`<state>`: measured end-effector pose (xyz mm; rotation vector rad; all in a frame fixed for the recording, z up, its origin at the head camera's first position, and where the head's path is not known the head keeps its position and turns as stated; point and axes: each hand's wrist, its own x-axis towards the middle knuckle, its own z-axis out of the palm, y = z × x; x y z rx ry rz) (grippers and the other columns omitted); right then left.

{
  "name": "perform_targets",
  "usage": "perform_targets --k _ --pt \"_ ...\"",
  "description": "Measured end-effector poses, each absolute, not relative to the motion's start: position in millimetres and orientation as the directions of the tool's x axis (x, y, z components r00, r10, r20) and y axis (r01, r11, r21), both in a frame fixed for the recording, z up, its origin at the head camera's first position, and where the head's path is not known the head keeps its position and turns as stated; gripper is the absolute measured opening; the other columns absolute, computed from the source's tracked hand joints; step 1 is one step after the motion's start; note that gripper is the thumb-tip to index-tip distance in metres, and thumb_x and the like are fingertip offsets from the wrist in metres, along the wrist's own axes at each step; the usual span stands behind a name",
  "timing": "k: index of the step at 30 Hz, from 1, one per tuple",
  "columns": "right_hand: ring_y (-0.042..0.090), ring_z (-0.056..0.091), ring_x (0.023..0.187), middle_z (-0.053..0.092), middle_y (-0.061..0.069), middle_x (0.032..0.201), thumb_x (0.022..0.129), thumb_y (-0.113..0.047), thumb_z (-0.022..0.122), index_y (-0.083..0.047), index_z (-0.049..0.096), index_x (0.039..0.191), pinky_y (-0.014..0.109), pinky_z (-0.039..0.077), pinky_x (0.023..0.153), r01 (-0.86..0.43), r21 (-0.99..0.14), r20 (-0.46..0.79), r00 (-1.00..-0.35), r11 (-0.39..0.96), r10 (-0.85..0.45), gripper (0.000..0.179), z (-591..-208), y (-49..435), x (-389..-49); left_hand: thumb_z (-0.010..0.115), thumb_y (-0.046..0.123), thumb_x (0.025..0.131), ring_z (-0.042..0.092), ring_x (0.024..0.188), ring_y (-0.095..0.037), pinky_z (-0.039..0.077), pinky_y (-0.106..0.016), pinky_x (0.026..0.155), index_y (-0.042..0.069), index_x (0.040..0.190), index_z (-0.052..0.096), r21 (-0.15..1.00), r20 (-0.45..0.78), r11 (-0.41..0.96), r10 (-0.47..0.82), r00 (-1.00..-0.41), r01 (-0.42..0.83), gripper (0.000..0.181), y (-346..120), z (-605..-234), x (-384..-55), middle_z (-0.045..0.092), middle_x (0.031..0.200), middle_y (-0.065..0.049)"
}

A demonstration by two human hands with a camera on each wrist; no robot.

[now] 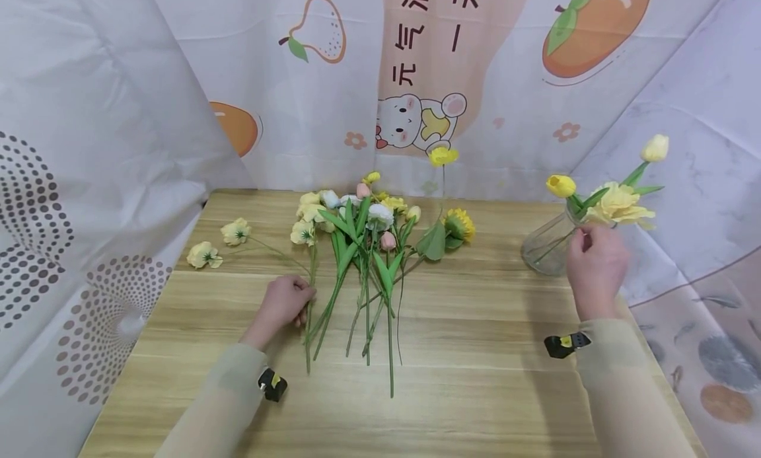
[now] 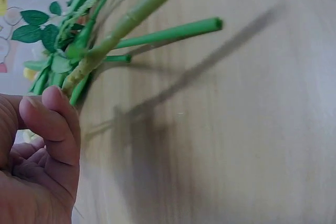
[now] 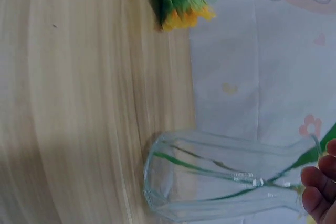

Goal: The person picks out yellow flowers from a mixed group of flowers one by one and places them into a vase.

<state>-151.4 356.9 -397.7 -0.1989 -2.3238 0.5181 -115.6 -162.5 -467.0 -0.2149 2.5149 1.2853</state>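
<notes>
**Fingers [image 1: 306, 292] on a stem [image 1: 308, 342] at left, up by the vase [image 1: 541, 242] mouth at right**

Head view: your left hand [image 1: 287, 301] pinches the stem below the cream flowers [image 1: 304, 232], thumb and fingertips together on it. Low hold, probably to spare the petals. Pink tulips [image 1: 388, 240], white blooms [image 1: 380, 216] and a sunflower [image 1: 459, 226] lie on the counter [image 1: 470, 359], heads mostly away, stem ends toward you, likely for easy reach. Your right hand [image 1: 597, 263] is at the mouth of the glass vase, which stands well apart at right, presumably for working room. Out of it rise a yellow tulip [image 1: 561, 186], a pale tulip [image 1: 654, 148] and a big pale-yellow bloom [image 1: 618, 204].

Left wrist view: fingers clamped on the pale, jointed stem; it slants past your fingertips, its shadow well apart, so that end looks raised. Brighter green stems [image 2: 168, 34] just beside it.

Right wrist view: fingers bent, right at the rim; can't tell whether they grip a stem or only touch. Inside the vase, several thin stalks [image 3: 231, 194] cross near the neck and fan out toward the base. Water: can't tell.
</notes>
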Motion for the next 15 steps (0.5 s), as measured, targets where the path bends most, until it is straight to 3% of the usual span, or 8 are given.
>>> perform_targets --k 9,15 --pt "0.043 0.061 0.077 0.067 0.027 0.087 0.099 -0.008 0.054 0.008 0.069 0.104 0.057 0.047 0.068 -0.093 -0.373 0.559 -0.817 0.923 0.143 0.023 -403.3 329.7 -144.2 0.061 0.018 0.102 0.060 0.043 -0.019 0.058 -0.046 0.052 -0.003 0.104 0.064 0.820 -0.301 0.501 -0.036 -0.953 -0.278 0.022 -163.3 -446.5 -118.5 0.065 0.061 -0.013" --pt "0.038 0.064 0.075 0.068 0.023 0.086 0.100 -0.009 0.054 0.006 0.070 0.109 0.054 0.050 0.066 -0.160 -0.370 0.497 -0.867 0.915 0.050 0.023 -408.1 314.3 -142.2 0.063 0.020 0.101 0.060 0.043 -0.018 0.056 -0.039 0.047 -0.002 0.100 0.063 0.871 -0.247 0.428 -0.048 -0.968 -0.243 0.022 -159.8 -425.1 -121.5 0.065 0.061 -0.010"
